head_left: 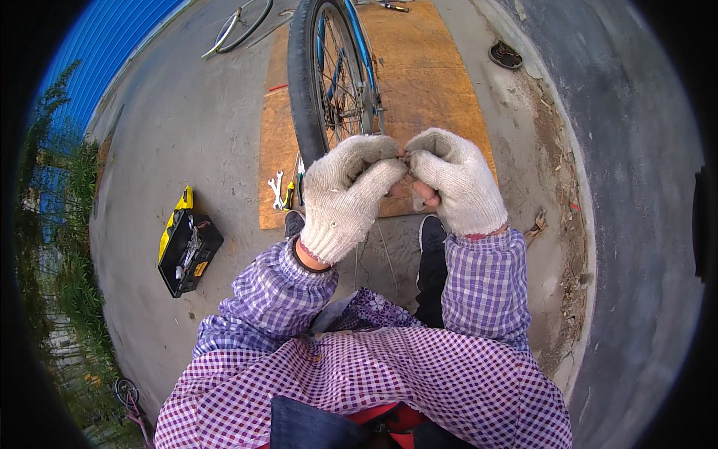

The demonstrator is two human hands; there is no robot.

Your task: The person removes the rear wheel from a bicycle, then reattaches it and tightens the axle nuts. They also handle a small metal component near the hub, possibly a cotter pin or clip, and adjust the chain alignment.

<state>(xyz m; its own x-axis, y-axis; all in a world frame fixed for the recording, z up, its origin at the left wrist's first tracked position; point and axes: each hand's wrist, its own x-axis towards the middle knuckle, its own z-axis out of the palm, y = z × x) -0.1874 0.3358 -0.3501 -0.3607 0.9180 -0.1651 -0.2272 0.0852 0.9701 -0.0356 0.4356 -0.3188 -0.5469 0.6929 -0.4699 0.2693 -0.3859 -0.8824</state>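
My left hand (340,198) and my right hand (461,183) wear off-white knitted gloves with some bare fingertips showing. They meet fingertip to fingertip in front of me, both pinched closed. Whatever sits between the fingers is too small and covered to name. Thin wire-like lines show below the hands, but I cannot tell whether they hang from them. Just beyond stands a bicycle wheel (301,82) with a black tyre, upright beside blue frame tubes (361,45). Part of the wheel is hidden behind my left hand.
The bicycle stands over a wooden board (430,82). Wrenches (276,191) and a yellow-handled screwdriver (289,196) lie at its near left. An open black-and-yellow toolbox (179,258) stands left. A dark round dish (505,55) lies far right, a loose wheel (224,36) far left.
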